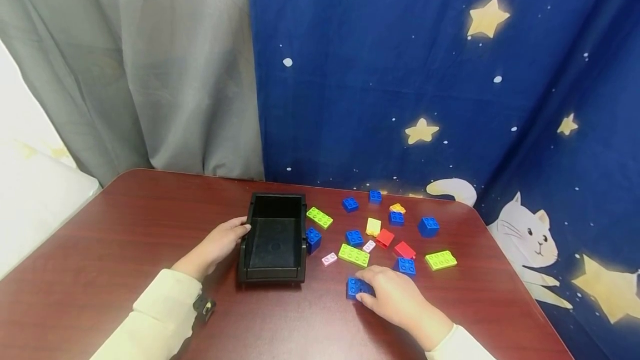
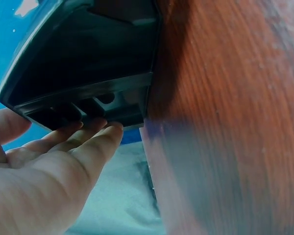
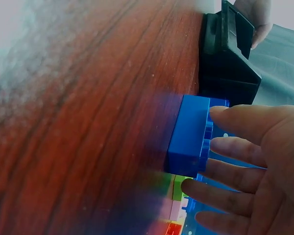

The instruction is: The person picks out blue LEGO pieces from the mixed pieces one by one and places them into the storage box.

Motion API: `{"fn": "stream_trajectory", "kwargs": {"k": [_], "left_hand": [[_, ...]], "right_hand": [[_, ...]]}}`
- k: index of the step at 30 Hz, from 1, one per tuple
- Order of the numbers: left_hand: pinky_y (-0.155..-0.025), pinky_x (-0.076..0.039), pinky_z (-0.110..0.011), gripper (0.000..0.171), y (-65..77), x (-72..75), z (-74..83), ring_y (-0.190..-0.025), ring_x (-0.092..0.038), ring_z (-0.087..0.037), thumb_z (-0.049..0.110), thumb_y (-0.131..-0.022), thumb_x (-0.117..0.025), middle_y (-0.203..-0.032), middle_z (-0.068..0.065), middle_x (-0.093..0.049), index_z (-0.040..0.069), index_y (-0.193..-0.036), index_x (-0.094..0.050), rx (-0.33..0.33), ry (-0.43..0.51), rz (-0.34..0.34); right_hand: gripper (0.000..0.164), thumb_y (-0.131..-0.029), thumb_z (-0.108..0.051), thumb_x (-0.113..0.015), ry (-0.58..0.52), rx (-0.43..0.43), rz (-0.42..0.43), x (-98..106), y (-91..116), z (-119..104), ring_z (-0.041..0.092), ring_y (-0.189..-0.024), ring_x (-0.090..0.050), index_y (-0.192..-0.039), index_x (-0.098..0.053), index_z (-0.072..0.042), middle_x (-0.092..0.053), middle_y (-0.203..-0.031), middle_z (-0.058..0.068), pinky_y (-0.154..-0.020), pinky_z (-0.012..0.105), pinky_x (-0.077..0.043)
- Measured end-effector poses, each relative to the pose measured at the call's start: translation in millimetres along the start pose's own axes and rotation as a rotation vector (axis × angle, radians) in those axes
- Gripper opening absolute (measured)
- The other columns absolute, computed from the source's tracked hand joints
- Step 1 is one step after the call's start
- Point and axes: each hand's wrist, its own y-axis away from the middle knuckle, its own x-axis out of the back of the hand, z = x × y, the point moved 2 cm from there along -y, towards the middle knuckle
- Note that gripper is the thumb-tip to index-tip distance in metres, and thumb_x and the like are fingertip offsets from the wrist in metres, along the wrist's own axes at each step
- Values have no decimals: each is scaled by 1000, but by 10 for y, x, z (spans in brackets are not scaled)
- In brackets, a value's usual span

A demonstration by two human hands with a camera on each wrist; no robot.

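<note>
A black bin (image 1: 275, 276) stands on the table left of the bricks. My left hand (image 1: 225, 243) holds its left side, thumb at the rim and fingers against the outer wall (image 2: 88, 88). Near the front, a blue brick (image 1: 352, 288) lies studs up under my right hand (image 1: 392, 296). In the right wrist view, that hand's thumb and extended fingers lie at the studded top of the blue brick (image 3: 188, 129), whose long side shows uncovered. Beyond it are a lime brick (image 1: 354, 255) and another blue brick (image 1: 405, 265).
Several more bricks lie scattered to the bin's right, among them a red brick (image 1: 384, 238), a yellow brick (image 1: 373, 226) and a pink brick (image 1: 329, 259). One blue brick (image 1: 313, 240) sits against the bin's right wall. A starry blue curtain (image 1: 350, 71) hangs behind the table (image 1: 150, 221).
</note>
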Motion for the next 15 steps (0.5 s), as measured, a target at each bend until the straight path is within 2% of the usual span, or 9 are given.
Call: {"fn": "stream_trajectory", "kwargs": {"k": [15], "left_hand": [[-110,-29,-58,52,21,-19,-5,-132,-36,-49,19,-103,-36,-148,-30,-33,-8,-147,-27,5,14,8]], "right_hand": [[43,-80,-30,-78,20,-3,-28,-3,-35,-5,25,-99,-64,-115,-68,-7,-70,-104,5,-84,48,-55]]}}
